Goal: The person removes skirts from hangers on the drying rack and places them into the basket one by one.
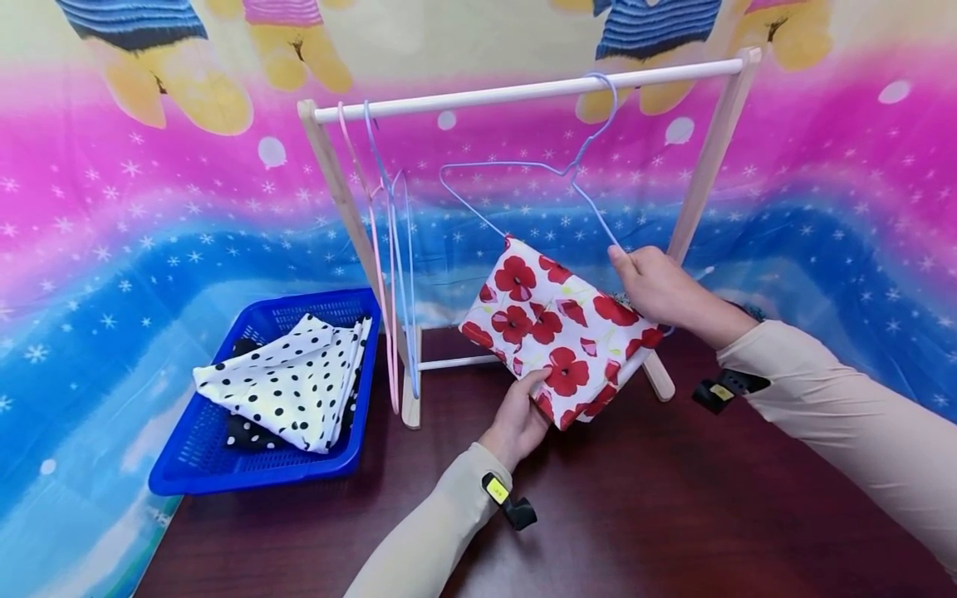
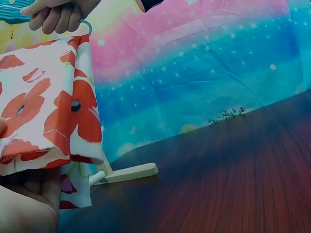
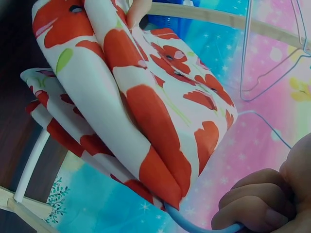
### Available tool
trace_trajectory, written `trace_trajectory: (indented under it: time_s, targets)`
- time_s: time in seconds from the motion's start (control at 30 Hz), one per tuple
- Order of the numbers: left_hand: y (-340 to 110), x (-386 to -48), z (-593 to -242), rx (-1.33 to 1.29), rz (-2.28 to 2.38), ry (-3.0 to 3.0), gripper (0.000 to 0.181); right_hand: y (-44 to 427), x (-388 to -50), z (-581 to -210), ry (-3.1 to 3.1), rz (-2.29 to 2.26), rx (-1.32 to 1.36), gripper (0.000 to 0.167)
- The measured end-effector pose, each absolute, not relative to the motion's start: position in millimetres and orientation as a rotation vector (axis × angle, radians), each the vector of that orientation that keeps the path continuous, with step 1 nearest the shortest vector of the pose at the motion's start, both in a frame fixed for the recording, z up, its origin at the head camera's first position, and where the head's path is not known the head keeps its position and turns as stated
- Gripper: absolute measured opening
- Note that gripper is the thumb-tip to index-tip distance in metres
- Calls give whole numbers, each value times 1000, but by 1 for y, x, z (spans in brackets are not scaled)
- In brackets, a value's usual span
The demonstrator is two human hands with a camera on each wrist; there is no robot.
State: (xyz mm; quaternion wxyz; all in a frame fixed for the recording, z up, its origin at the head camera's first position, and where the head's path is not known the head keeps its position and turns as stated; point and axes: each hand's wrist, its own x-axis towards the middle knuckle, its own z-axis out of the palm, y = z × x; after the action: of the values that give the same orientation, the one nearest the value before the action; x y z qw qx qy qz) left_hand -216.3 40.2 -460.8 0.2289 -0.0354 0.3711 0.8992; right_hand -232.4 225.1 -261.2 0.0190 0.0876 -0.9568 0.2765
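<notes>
A folded white cloth with red poppies (image 1: 564, 320) hangs over the bottom of a blue-purple wire hanger (image 1: 516, 164), whose hook is on the rack's white rail (image 1: 478, 100). My right hand (image 1: 658, 286) grips the hanger's right side, fingers curled round the wire in the right wrist view. With its thumb on the front and fingers behind, my left hand (image 1: 519, 419) pinches the cloth's lower edge. Layered folds of the cloth (image 3: 121, 97) show in the right wrist view. The hanger's lower bar is hidden by the cloth.
A pink hanger (image 1: 385, 332) and a blue hanger (image 1: 409, 316) hang at the rail's left end. Left of the rack, a blue basket (image 1: 262, 480) holds a white polka-dot cloth (image 1: 292, 386) and dark dotted fabric. A printed backdrop stands behind the dark wooden table (image 1: 673, 498).
</notes>
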Motion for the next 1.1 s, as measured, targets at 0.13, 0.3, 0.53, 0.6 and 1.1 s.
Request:
trace_trajectory:
  time_s: [0.13,0.3,0.53,0.6,1.1]
  targets:
    - [38,-215,-459,-97,2490,1022,35,226,-233,-261,-2971,875,260,59]
    - [32,-212,-456,-90,2512,982,38,229,-233,-261,-2983,890,260,62]
    - [21,-213,-447,3,2502,935,43,231,-234,-258,-2993,891,248,64]
    - [18,-213,-445,39,2507,931,45,231,-234,-257,-2995,895,246,64]
    - [5,-207,-435,162,2465,863,45,229,-238,-253,-3026,852,240,65]
